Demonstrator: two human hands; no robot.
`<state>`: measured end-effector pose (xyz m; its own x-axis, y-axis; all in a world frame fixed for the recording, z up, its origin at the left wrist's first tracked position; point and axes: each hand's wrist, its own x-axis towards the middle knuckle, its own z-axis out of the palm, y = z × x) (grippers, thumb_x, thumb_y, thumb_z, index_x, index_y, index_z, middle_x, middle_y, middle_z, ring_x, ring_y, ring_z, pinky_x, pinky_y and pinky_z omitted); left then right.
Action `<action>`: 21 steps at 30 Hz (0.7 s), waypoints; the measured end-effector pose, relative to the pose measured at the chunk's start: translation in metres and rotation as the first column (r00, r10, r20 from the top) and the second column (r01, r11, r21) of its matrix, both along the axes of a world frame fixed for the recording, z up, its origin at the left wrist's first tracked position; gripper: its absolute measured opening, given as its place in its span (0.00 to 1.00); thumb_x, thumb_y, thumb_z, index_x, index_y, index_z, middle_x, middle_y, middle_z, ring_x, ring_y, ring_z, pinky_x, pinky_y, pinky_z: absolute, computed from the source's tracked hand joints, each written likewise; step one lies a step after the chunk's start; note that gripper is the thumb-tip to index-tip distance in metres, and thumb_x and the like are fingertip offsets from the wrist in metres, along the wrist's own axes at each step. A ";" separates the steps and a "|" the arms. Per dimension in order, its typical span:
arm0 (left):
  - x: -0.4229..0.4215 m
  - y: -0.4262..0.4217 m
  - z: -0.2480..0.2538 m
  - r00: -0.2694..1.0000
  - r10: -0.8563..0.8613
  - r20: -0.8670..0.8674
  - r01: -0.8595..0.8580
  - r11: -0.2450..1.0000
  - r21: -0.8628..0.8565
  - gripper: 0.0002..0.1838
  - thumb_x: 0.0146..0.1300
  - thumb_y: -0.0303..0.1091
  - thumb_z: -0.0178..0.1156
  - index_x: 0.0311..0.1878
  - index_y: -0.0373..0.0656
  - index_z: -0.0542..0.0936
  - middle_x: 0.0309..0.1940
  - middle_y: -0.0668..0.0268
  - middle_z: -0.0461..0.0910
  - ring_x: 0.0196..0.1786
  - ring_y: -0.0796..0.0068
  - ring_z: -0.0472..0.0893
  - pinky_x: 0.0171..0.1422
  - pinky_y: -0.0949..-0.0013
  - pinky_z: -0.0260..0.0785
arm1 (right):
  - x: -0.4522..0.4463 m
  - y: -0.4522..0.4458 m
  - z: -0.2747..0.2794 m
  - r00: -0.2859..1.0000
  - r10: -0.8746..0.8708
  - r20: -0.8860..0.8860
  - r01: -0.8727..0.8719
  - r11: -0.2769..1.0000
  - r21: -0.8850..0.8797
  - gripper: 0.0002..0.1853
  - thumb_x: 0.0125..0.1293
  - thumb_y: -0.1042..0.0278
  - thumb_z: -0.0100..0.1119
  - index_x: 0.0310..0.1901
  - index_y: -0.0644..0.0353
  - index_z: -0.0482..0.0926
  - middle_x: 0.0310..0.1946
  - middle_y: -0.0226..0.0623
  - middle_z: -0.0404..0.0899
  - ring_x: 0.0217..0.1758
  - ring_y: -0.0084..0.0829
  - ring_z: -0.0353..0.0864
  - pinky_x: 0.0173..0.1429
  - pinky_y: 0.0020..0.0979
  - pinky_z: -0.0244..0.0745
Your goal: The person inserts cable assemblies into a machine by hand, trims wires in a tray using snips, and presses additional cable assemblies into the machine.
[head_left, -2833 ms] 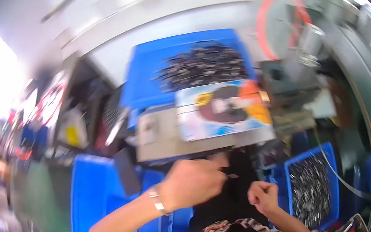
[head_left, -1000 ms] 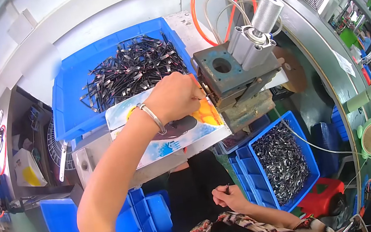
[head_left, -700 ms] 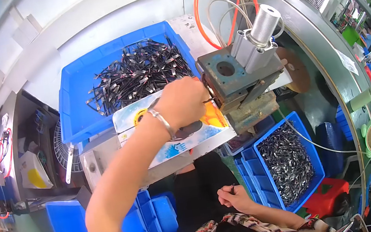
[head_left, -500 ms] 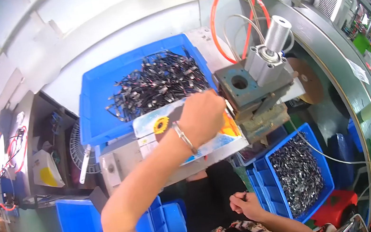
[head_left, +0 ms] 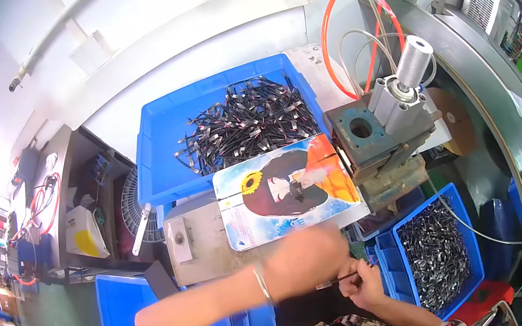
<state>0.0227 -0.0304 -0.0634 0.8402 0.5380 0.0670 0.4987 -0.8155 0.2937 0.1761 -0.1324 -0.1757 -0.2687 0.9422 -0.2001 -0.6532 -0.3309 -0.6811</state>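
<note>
Head view shows both bare hands in front of the near edge of a worktable (head_left: 204, 256). By the right hand (head_left: 366, 287), a short dark cable (head_left: 341, 278) is held at the fingers; these are curled inward, and the cable seems to be pinched between thumb and forefinger. Its long axis is laid mostly from side to side, with the pale end pointed toward the left and tilted slightly down. The left hand (head_left: 308, 258) is blurred, bent over just above this pale end; its fingers look folded, but whether they are pressed on the cable cannot be told. Thus, the free end is nearer to the left hand, and the other end to the right hand. Beyond the hands, a picture board (head_left: 328, 183) is laid along the near edge of the worktable. Behind it, many similar cables (head_left: 255, 123) are heaped in a blue tray (head_left: 163, 137). At the right corner, a metal press (head_left: 376, 146) is placed beside the board.
</note>
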 end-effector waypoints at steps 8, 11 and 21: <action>-0.044 0.213 -0.014 0.788 0.615 0.043 -0.603 0.756 0.254 0.06 0.43 0.28 0.54 0.22 0.40 0.80 0.25 0.51 0.77 0.29 0.54 0.78 0.38 0.58 0.71 | 0.013 -0.014 -0.018 0.995 0.002 0.097 0.010 0.992 -0.127 0.24 0.66 0.51 0.40 0.27 0.67 0.70 0.13 0.31 0.64 0.13 0.19 0.57 0.19 0.22 0.52; -0.026 0.220 -0.014 0.698 0.708 -0.103 -0.666 0.696 0.270 0.07 0.46 0.25 0.55 0.29 0.37 0.80 0.31 0.49 0.79 0.38 0.54 0.80 0.40 0.62 0.74 | 0.016 -0.013 -0.018 0.998 -0.024 0.061 0.032 0.991 -0.132 0.22 0.67 0.54 0.40 0.28 0.68 0.71 0.14 0.31 0.65 0.14 0.19 0.57 0.19 0.22 0.53; -0.041 0.172 0.025 0.842 0.535 0.074 -0.536 0.812 0.233 0.09 0.38 0.31 0.58 0.27 0.43 0.82 0.25 0.57 0.78 0.27 0.60 0.78 0.33 0.64 0.71 | 0.021 -0.016 -0.030 0.998 0.036 0.053 -0.023 0.975 -0.219 0.20 0.68 0.56 0.40 0.30 0.66 0.71 0.14 0.29 0.63 0.15 0.18 0.55 0.20 0.21 0.50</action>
